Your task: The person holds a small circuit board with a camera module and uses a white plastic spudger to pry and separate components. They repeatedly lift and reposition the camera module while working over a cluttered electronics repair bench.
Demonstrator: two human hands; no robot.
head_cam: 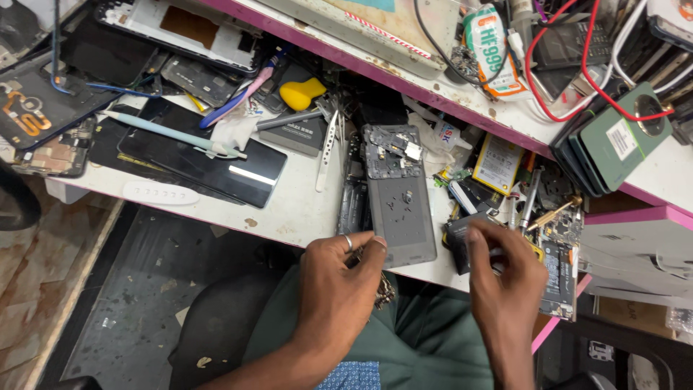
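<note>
Disassembly stands partway: the grey phone frame (399, 198) lies back-open and still populated on the surface (296, 209) edge, the left hand (339, 289) has its grip clamped on a small part cluster (382, 289), and the right hand (505, 282) has its grip pinched on a dark module (459, 242).

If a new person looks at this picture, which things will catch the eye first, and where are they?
First, the opened grey phone lying face down in the middle of the white bench, with the left hand at its lower edge and the right hand over the dark parts beside it. Next, the yellow pick at the back and the red wires on the upper shelf at right.
</note>
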